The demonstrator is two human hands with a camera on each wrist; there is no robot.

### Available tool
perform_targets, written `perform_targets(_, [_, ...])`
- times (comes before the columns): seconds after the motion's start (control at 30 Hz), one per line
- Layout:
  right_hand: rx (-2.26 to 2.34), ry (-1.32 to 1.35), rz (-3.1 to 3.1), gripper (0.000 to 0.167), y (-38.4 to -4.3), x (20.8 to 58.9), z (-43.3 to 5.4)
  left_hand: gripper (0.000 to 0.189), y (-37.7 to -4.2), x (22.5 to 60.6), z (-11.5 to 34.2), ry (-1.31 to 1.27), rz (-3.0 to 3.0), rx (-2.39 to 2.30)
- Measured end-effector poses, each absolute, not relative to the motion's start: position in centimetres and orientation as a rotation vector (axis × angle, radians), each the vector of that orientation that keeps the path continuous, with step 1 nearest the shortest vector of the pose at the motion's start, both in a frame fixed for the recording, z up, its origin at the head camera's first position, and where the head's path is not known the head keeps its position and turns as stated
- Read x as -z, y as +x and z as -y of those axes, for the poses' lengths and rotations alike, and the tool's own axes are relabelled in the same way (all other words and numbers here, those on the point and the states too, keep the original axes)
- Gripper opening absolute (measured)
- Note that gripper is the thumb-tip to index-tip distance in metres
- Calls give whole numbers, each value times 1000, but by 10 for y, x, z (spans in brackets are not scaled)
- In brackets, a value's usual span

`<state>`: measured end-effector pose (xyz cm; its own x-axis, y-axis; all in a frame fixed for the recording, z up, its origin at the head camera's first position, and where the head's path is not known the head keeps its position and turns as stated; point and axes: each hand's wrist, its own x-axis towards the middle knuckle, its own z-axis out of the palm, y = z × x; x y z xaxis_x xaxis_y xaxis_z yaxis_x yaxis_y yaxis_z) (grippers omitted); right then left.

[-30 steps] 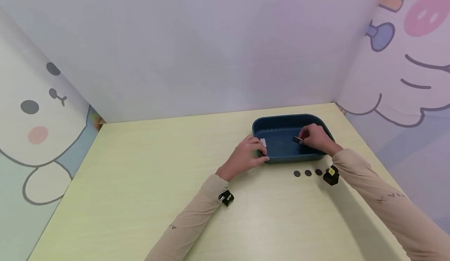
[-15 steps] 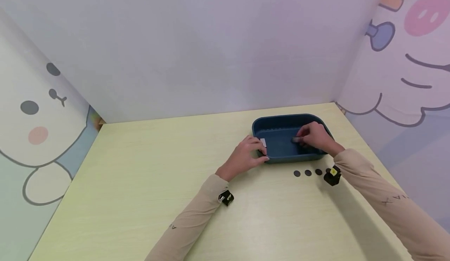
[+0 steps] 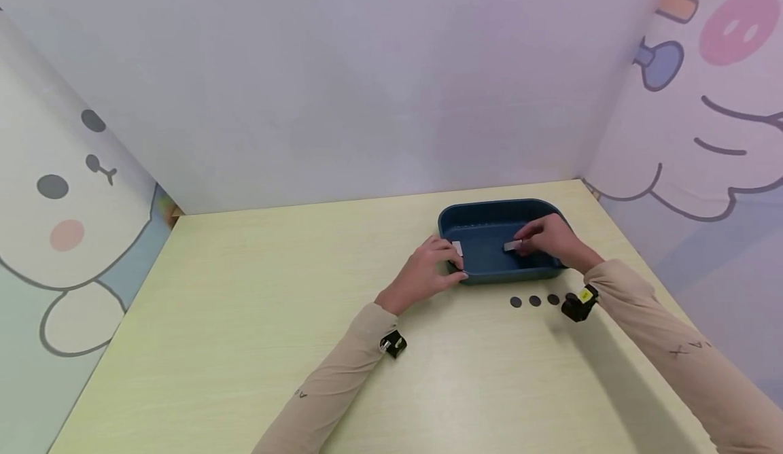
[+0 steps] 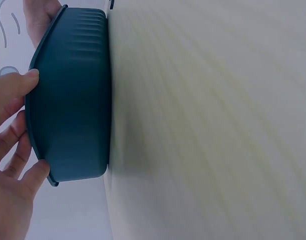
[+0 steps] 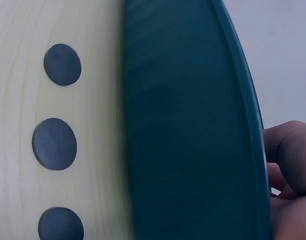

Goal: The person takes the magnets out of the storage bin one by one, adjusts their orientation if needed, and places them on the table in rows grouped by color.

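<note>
A dark blue-green plastic basin (image 3: 514, 277) sits at the table's back right. At its left front corner my left hand (image 3: 425, 270) grips the rim; in the left wrist view its fingertips (image 4: 38, 170) bend over the basin's edge. A small white rectangular piece (image 3: 457, 247) shows beside those fingers, inside the basin. Within the basin my right hand (image 3: 550, 238) pinches a small flat rectangular piece (image 3: 511, 245) with a pale face, low over the floor. From the right wrist, the basin wall (image 5: 192, 125) hides that piece and most of the hand.
Several flat dark grey discs lie in a row before the basin, one of them a disc (image 3: 516, 302) at the row's left end. The right wrist camera (image 3: 578, 303) overlaps the row's right end. Pale wood table (image 3: 275, 304) stretches left; printed walls stand behind and beside it.
The rectangular piece in my right hand has turned from its dark face to its pale face and shifted slightly left. My left hand stays on the rim.
</note>
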<state>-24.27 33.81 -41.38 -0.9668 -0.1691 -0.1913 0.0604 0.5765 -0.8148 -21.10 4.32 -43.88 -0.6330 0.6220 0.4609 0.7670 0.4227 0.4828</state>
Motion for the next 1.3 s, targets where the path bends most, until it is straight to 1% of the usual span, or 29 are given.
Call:
perform_targets(0.23, [1480,-31,-2428,30,-239,413,-346,11,-211,439,-44,-1227,2463,997])
perform_targets(0.6, [1597,-36,-2333,38,-230,408,-356,11,-210,439,-42,-1228,2461,1011])
perform_targets(1.0, [1795,12,-2133,34,-218,393,-361,10,-210,439,-41,-1236,2457,1018])
perform_targets(1.3, [1862,-1,-2039,26,-210,386,-358,10,-210,439,-41,-1235,2469,1025])
